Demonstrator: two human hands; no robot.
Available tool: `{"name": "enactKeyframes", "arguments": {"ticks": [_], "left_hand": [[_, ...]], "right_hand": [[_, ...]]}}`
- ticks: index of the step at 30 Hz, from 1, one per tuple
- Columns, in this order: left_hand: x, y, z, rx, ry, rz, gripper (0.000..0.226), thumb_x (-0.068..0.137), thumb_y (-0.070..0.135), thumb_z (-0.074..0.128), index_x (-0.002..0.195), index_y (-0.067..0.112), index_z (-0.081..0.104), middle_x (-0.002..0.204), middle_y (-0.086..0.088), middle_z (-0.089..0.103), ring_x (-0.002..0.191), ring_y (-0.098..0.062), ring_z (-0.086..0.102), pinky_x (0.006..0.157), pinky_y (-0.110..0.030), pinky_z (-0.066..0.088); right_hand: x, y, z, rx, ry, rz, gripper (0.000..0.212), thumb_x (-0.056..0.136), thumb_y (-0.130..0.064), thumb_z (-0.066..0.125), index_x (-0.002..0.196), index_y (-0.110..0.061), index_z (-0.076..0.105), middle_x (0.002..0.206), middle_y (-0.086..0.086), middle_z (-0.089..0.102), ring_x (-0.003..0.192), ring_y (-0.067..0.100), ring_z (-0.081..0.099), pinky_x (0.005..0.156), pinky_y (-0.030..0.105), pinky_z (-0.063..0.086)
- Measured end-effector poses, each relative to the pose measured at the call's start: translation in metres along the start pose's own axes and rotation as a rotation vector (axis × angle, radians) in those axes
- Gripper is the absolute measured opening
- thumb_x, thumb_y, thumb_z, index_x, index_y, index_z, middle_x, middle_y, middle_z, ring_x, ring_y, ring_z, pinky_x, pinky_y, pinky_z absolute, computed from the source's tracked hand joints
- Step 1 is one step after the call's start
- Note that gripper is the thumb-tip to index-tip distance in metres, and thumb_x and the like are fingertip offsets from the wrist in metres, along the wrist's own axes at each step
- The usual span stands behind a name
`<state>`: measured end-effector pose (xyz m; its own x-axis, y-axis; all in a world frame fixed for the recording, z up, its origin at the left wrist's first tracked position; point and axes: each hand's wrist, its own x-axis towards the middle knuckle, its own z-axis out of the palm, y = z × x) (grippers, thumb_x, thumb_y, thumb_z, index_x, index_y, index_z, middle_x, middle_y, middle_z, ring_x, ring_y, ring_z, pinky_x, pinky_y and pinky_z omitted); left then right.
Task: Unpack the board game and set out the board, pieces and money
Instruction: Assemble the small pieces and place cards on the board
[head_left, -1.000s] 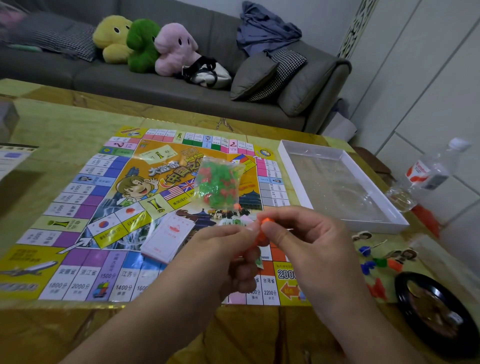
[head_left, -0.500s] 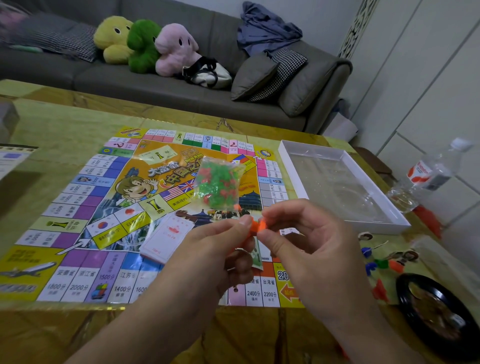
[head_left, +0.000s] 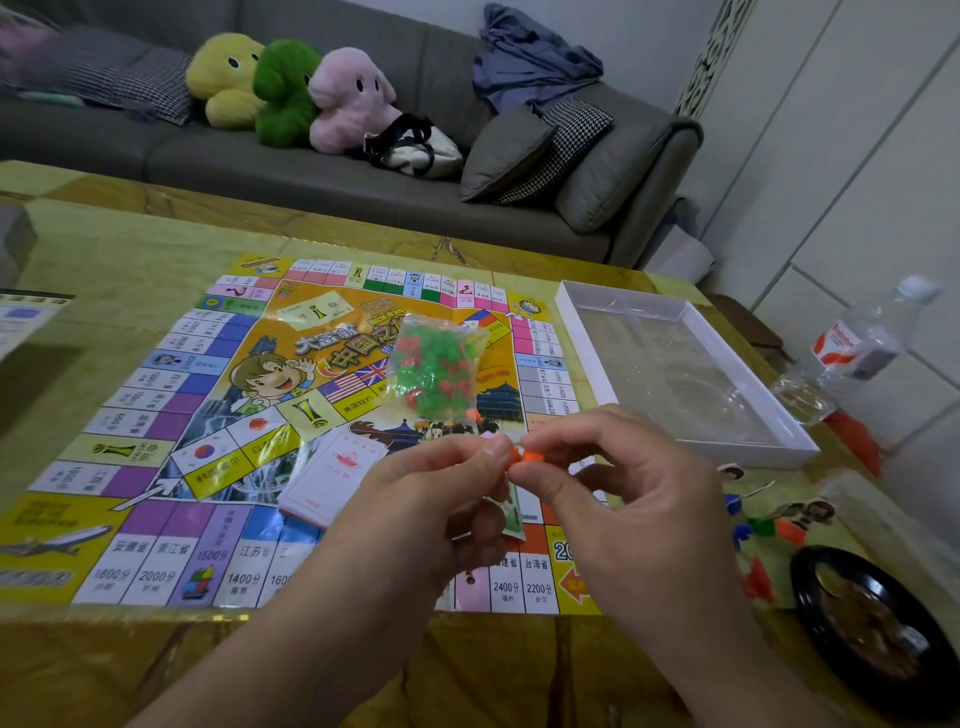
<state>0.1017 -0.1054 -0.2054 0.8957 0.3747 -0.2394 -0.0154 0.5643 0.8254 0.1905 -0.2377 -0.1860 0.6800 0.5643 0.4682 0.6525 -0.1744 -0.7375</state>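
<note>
The colourful game board (head_left: 171, 395) lies flat on the table. On its middle rests a clear bag of green and red plastic pieces (head_left: 434, 371), and a white card deck (head_left: 332, 475) lies nearer me. My left hand (head_left: 441, 504) and my right hand (head_left: 613, 499) meet above the board's near edge, both pinching a small orange piece (head_left: 525, 457) between thumb and fingertips. A banknote (head_left: 511, 512) shows partly under my hands. Several blue, green and orange pawn stands with paper figures (head_left: 769, 525) lie on the table to the right.
The white box tray (head_left: 571, 312) with a clear insert sits right of the board. A plastic bottle (head_left: 857, 343) stands at the far right, a black round dish (head_left: 872, 623) at the near right. A booklet (head_left: 21, 322) lies far left. A grey sofa with plush toys is behind.
Both hands have lifted slightly with the orange piece and shifted a little away from me; the grip is unchanged. Everything on the table stays put.
</note>
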Motion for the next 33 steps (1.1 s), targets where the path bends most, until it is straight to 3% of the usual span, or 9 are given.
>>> {"name": "enactKeyframes", "arguments": {"ticks": [4, 12, 15, 18, 21, 25, 27, 31, 33], "left_hand": [[-0.001, 0.001, -0.002, 0.026, -0.034, 0.002, 0.017, 0.081, 0.027, 0.073, 0.078, 0.011, 0.075, 0.064, -0.006, 0.053, 0.053, -0.015, 0.052, 0.056, -0.030, 0.048], [-0.001, 0.001, -0.004, 0.074, -0.145, -0.014, 0.022, 0.084, 0.025, 0.070, 0.075, 0.005, 0.072, 0.064, -0.012, 0.053, 0.057, -0.020, 0.052, 0.055, -0.030, 0.050], [-0.001, 0.002, -0.007, 0.174, -0.169, 0.031, 0.024, 0.086, 0.028, 0.074, 0.077, 0.005, 0.072, 0.069, -0.014, 0.057, 0.062, -0.024, 0.054, 0.062, -0.032, 0.051], [0.001, 0.006, -0.012, 0.312, -0.184, 0.075, 0.032, 0.088, 0.033, 0.076, 0.085, 0.002, 0.073, 0.080, -0.029, 0.059, 0.069, -0.029, 0.058, 0.068, -0.038, 0.051], [0.001, 0.011, -0.013, 0.424, -0.188, 0.097, 0.029, 0.091, 0.031, 0.077, 0.088, 0.002, 0.075, 0.090, -0.042, 0.059, 0.069, -0.031, 0.060, 0.069, -0.040, 0.053], [0.002, 0.014, -0.016, 0.489, -0.210, 0.062, 0.034, 0.088, 0.033, 0.074, 0.090, -0.001, 0.075, 0.090, -0.039, 0.064, 0.074, -0.046, 0.065, 0.069, -0.037, 0.056], [0.002, 0.014, -0.018, 0.443, -0.242, 0.010, 0.034, 0.089, 0.030, 0.079, 0.089, -0.003, 0.074, 0.084, -0.031, 0.065, 0.068, -0.041, 0.061, 0.065, -0.031, 0.054], [0.001, 0.017, -0.018, 0.317, -0.291, -0.088, 0.033, 0.083, 0.027, 0.075, 0.086, -0.005, 0.071, 0.085, -0.023, 0.059, 0.068, -0.024, 0.053, 0.060, -0.025, 0.052], [0.001, 0.019, -0.019, 0.274, -0.307, -0.126, 0.031, 0.083, 0.025, 0.075, 0.088, -0.005, 0.070, 0.087, -0.023, 0.057, 0.069, -0.023, 0.050, 0.058, -0.025, 0.052]], "right_hand": [[0.001, 0.001, -0.001, 0.119, -0.036, 0.126, 0.025, 0.069, -0.046, 0.085, 0.086, -0.032, 0.073, 0.080, -0.004, 0.075, 0.073, 0.018, 0.073, 0.060, 0.043, 0.062], [0.005, -0.001, -0.011, 0.141, -0.147, 0.121, 0.032, 0.061, -0.043, 0.091, 0.073, -0.023, 0.070, 0.069, 0.004, 0.072, 0.060, 0.022, 0.068, 0.052, 0.033, 0.059], [0.007, -0.001, -0.015, 0.099, -0.184, 0.067, 0.029, 0.063, -0.043, 0.090, 0.069, -0.021, 0.071, 0.065, 0.000, 0.070, 0.056, 0.014, 0.065, 0.051, 0.021, 0.052], [0.008, 0.000, -0.019, 0.039, -0.202, 0.031, 0.027, 0.065, -0.042, 0.089, 0.067, -0.021, 0.073, 0.062, -0.004, 0.070, 0.054, 0.012, 0.064, 0.049, 0.020, 0.049], [0.008, 0.004, -0.021, -0.069, -0.219, -0.060, 0.026, 0.072, -0.042, 0.090, 0.068, -0.021, 0.075, 0.060, -0.008, 0.068, 0.057, 0.017, 0.064, 0.049, 0.028, 0.052], [0.006, 0.011, -0.018, -0.198, -0.253, -0.253, 0.026, 0.080, -0.035, 0.092, 0.070, -0.019, 0.073, 0.060, -0.010, 0.061, 0.058, 0.017, 0.058, 0.052, 0.036, 0.047], [0.005, 0.013, -0.017, -0.211, -0.238, -0.293, 0.026, 0.080, -0.033, 0.092, 0.074, -0.017, 0.073, 0.063, -0.010, 0.059, 0.060, 0.015, 0.058, 0.054, 0.033, 0.048], [0.005, 0.010, -0.018, -0.197, -0.219, -0.287, 0.033, 0.081, -0.042, 0.089, 0.102, -0.019, 0.079, 0.079, -0.010, 0.066, 0.072, 0.013, 0.063, 0.062, 0.030, 0.054], [0.006, 0.010, -0.018, -0.187, -0.255, -0.318, 0.027, 0.085, -0.042, 0.086, 0.097, -0.019, 0.080, 0.080, -0.010, 0.064, 0.075, 0.012, 0.061, 0.064, 0.029, 0.051]]}}
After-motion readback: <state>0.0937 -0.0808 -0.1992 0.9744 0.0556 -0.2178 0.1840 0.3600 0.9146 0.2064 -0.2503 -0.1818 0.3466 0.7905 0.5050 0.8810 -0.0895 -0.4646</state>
